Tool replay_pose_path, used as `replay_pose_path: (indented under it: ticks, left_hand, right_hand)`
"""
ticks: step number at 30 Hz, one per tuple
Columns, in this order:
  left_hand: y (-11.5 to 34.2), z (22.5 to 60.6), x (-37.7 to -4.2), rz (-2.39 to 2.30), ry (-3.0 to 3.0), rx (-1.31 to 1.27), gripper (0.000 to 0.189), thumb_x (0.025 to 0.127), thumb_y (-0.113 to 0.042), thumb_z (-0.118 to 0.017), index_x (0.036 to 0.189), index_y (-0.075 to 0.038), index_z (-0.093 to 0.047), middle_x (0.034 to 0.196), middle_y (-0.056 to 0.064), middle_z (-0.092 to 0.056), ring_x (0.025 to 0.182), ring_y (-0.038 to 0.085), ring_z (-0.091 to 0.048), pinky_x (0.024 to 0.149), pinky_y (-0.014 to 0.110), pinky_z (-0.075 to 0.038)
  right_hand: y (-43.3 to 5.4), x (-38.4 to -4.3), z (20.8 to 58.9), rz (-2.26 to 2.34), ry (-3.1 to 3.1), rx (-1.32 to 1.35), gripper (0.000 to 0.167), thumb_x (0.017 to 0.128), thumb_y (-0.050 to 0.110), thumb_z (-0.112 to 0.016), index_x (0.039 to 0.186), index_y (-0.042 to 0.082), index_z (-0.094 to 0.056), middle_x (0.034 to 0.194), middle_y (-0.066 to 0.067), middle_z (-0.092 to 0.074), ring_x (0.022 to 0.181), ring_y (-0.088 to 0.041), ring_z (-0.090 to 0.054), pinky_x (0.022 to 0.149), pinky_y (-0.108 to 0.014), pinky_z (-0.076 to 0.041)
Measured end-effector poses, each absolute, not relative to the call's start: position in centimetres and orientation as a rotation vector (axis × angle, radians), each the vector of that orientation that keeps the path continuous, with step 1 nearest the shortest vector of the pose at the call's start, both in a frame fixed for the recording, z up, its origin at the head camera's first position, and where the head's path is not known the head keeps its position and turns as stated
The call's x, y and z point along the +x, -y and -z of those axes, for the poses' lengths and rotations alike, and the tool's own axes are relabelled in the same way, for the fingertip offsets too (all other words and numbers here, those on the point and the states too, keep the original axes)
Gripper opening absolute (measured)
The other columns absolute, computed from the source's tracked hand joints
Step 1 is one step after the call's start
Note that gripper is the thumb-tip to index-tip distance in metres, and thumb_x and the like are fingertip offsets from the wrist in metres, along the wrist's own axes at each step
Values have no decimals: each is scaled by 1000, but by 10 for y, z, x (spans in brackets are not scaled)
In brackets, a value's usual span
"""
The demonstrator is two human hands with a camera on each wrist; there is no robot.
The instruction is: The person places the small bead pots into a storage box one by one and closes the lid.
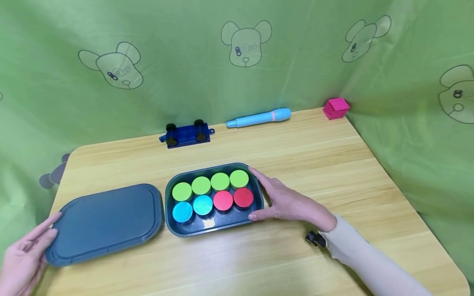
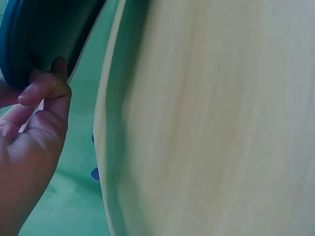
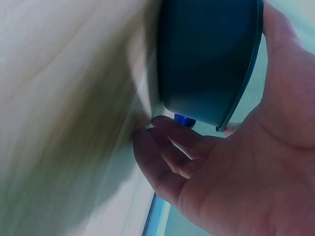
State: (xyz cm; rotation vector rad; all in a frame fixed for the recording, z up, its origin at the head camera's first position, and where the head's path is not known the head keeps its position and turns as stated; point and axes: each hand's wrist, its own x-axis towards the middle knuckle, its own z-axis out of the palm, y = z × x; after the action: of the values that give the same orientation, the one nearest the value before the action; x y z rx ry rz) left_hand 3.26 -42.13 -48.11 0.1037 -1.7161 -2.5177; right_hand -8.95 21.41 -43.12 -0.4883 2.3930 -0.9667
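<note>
A dark blue-grey rectangular box point(image 1: 210, 231) with rounded corners stands in the middle of the table. Two rows of small round tubs fill much of it: green-topped ones point(image 1: 201, 185) at the back, blue-topped ones point(image 1: 203, 205) and red-topped ones point(image 1: 243, 197) in front. My right hand point(image 1: 285, 200) spans the box's right end, forefinger at the far corner and thumb at the near rim; its other fingers curl beside the wall in the right wrist view. At the left, my left hand point(image 1: 27, 257) pinches the outer end of a matching lid point(image 1: 105, 220) between thumb and fingers.
Along the table's back edge lie a dark blue toy wagon base point(image 1: 187, 134) with its wheels up, a light blue toy microphone point(image 1: 259, 118) and a pink block point(image 1: 336, 108). A green curtain point(image 1: 185, 61) hangs behind the wooden table point(image 1: 314, 164) and down its sides.
</note>
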Motion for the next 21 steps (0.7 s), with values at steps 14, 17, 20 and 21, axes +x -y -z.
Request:
replay_pose_path:
  ticks: [14,17,20,21]
  left_hand:
    - [404,461,27,2632,1408,52,50,109,21,-36,151,5,-59,148,11,-66,122,21,-72,86,31,-58]
    - [397,454,25,2621,1414,62,49,109,21,-37,150,6,-60,146,12,-67,123,20,-71,88,31,-58]
    - [390,447,22,2618,1415,82,48,109,21,-39,148,7,-62,139,16,-71,120,20,-73,88,31,-58]
    - [387,445,21,2620,1412,90,48,109,21,-39,148,7,-62,136,17,-73,117,21,-74,87,32,-58]
  right_hand:
    - [-211,-87,433,1018,-2465,-520,122,88,56,-90,177,27,-11,175,-13,-27,157,-37,-31,116,-68,-41]
    - [-206,-87,434,1071,-2524,-498,117,93,59,-84,176,17,-14,174,-16,-27,158,-39,-30,117,-67,-39]
    - [-199,-87,433,1148,-2587,-468,111,97,62,-78,175,13,-17,174,-15,-28,159,-38,-31,119,-67,-37]
    - [-197,-87,433,1176,-2610,-468,106,99,62,-75,175,13,-20,173,-14,-30,158,-37,-32,119,-66,-37]
